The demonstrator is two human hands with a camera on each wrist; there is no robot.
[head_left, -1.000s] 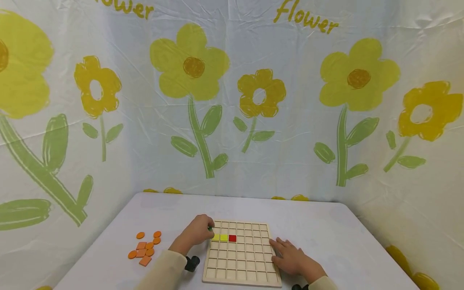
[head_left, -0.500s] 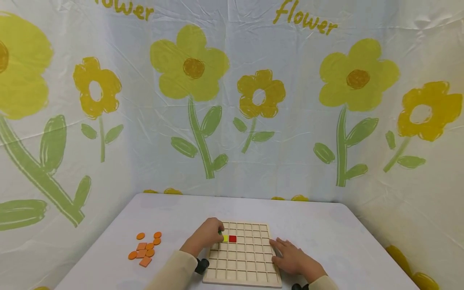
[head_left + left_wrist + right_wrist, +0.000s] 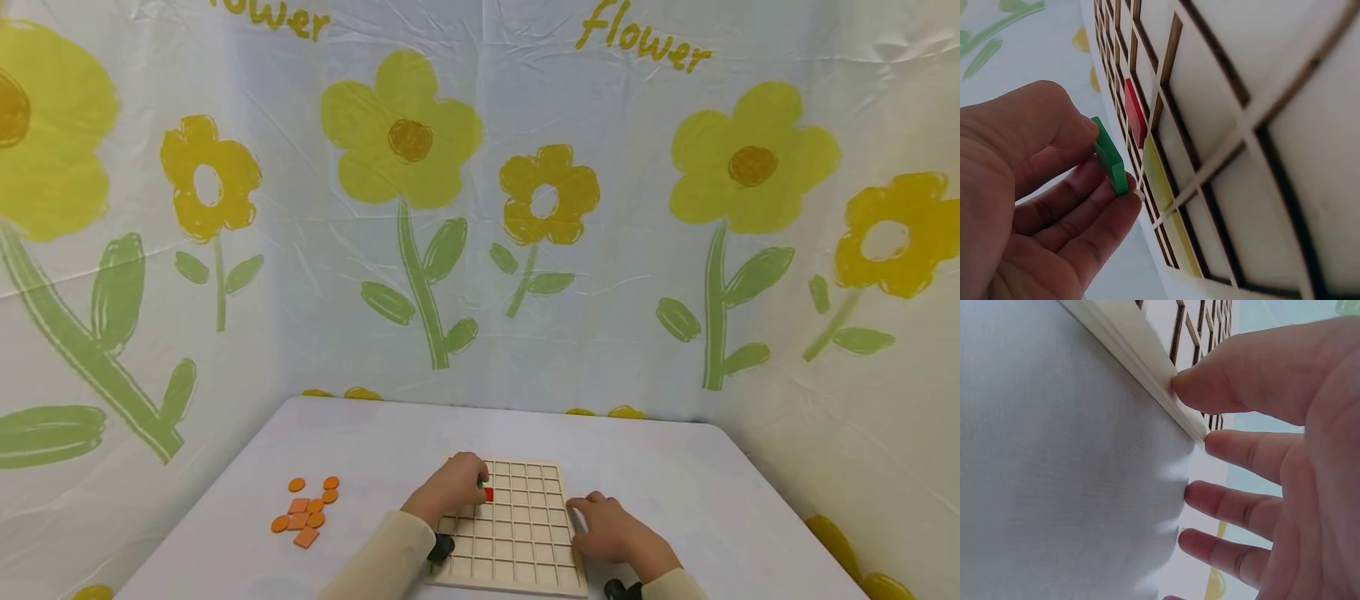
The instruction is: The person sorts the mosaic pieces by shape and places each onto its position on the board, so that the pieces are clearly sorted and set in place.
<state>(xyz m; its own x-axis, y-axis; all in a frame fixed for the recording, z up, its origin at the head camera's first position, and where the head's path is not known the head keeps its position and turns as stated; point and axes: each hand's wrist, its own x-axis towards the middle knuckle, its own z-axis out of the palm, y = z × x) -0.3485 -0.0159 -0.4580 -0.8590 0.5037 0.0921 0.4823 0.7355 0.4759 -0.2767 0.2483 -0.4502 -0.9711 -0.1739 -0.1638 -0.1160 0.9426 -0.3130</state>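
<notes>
My left hand pinches a small green tile between thumb and fingers, over the left part of the wooden grid board. Close to that tile, a red square tile lies in a cell of the board. Two yellow tiles occupy cells in line with the red one; in the head view the left hand covers them. At the board's right edge is my right hand, its thumb and index fingertip touching the rim and its other fingers loosely extended beside it.
Several orange round discs and orange square tiles lie loose on the white table, left of the board. Behind the table hangs a flower-printed cloth.
My left hand has moved rightward from the board's left edge, carrying the green tile over the yellow tiles towards the red one. The right hand stays at the right edge.
</notes>
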